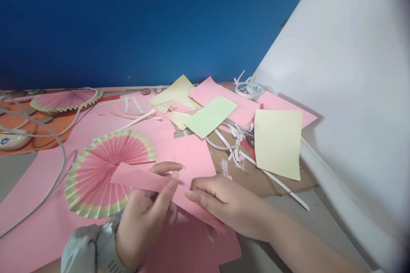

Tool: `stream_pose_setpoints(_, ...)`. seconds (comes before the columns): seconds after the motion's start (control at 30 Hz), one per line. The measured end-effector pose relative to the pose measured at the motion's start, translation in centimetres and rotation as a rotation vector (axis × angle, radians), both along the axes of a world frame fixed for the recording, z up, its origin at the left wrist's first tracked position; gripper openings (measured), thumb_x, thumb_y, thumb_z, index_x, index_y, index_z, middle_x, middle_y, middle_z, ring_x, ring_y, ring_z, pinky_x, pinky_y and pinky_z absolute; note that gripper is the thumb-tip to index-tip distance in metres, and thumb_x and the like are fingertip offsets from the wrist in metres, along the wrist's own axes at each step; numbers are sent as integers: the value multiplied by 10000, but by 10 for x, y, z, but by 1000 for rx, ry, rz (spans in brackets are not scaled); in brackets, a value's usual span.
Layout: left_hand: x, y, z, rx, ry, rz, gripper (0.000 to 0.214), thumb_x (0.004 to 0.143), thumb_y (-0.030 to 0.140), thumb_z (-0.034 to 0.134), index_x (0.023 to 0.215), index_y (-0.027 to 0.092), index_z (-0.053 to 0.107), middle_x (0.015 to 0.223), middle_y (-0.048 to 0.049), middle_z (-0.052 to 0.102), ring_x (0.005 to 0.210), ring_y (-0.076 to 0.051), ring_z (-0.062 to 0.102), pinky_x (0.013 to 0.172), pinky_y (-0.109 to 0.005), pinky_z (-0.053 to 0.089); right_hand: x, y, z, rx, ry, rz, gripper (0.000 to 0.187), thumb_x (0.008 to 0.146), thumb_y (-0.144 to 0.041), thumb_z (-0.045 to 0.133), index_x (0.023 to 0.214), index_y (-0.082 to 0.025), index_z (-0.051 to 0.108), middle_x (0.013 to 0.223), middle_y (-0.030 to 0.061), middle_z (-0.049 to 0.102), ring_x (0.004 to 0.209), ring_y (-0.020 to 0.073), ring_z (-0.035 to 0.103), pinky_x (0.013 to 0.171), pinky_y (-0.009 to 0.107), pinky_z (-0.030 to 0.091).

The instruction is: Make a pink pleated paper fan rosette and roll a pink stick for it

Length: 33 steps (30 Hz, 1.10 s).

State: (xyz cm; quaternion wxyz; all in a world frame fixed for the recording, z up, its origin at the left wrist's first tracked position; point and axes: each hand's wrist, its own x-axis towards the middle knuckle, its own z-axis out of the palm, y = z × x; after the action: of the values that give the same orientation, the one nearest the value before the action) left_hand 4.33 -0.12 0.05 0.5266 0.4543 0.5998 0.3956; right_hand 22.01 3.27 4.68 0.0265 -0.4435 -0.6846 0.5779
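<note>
A long pink paper strip (137,176) slants across in front of me, held in both hands. My left hand (149,209) pinches its middle between thumb and fingers. Near the strip's lower right end, my right hand (221,200) is closed on it, thumb along the edge. Just behind the strip lies a round pleated paper fan (109,158), pink inside with a yellow and green rim. Pink sheets (192,153) spread under both hands.
A pale yellow sheet (278,143) and a light green sheet (211,116) lie on cardboard (250,175) among white strips. Scissors (250,138) are partly covered. At left are another fan (65,99), a glue gun-like white device (14,140) and a cable (62,153). A blue wall stands behind.
</note>
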Motion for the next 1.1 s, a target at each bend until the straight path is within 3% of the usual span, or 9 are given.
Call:
stream_pose_setpoints(0.23,0,6,-2,119,-79,147,179,859,367,532,957,224,574,437,108,386,284,-46,362,302,-132,356,3,-2,9,-14,-67,-31,325,958,-433,323,739,-211,412,671,-35,540,625,127,468,564,221,327)
stream_pose_setpoints(0.33,0,9,-3,160,-107,193,126,869,331,529,944,241,577,515,100,395,294,-28,359,297,-124,350,5,-4,5,53,-66,-50,342,967,-415,323,700,-208,379,631,-50,583,632,126,509,582,226,323)
stream_pose_setpoints(0.47,0,9,-2,226,-91,193,142,903,346,480,967,250,562,526,95,426,310,-26,360,316,-120,354,12,-3,-5,151,-10,-166,390,971,-445,307,675,-205,390,573,-55,585,615,123,545,634,245,355)
stream_pose_setpoints(0.57,0,8,0,236,-72,206,190,925,372,429,993,244,552,445,105,379,318,-42,349,329,-116,341,16,1,-15,154,168,-296,421,972,-480,248,727,-204,452,650,-22,590,657,131,556,687,263,397)
stream_pose_setpoints(0.7,0,6,2,199,-109,152,275,933,408,395,1080,224,538,428,97,392,356,-61,384,368,-132,351,13,3,-23,78,339,-283,350,867,-538,488,948,-199,526,913,34,606,792,154,561,686,255,433)
stream_pose_setpoints(0.8,1,3,0,172,-193,138,349,932,421,384,1201,215,466,473,83,434,403,-81,415,408,-161,375,8,2,-24,0,305,-256,270,873,-457,533,805,-196,510,724,-5,620,636,124,550,614,235,424)
stream_pose_setpoints(0.87,3,1,-2,177,-256,87,356,949,398,338,1251,217,390,561,59,500,435,-90,426,440,-188,392,6,3,-22,68,254,-317,265,920,-416,465,762,-203,477,617,-35,589,566,113,525,585,233,402)
stream_pose_setpoints(0.97,5,-7,-7,248,-133,-192,294,964,333,264,1097,199,489,624,18,534,479,-102,457,496,-220,402,5,6,-18,310,61,-343,238,949,-347,423,781,-209,518,653,-36,565,634,125,527,630,248,373)
stream_pose_setpoints(1.1,9,-17,-6,327,69,-531,152,831,260,486,742,194,589,606,-3,561,552,-127,496,546,-226,395,2,7,-22,464,-118,-263,253,966,-300,368,807,-231,551,733,-29,568,689,143,526,637,262,353)
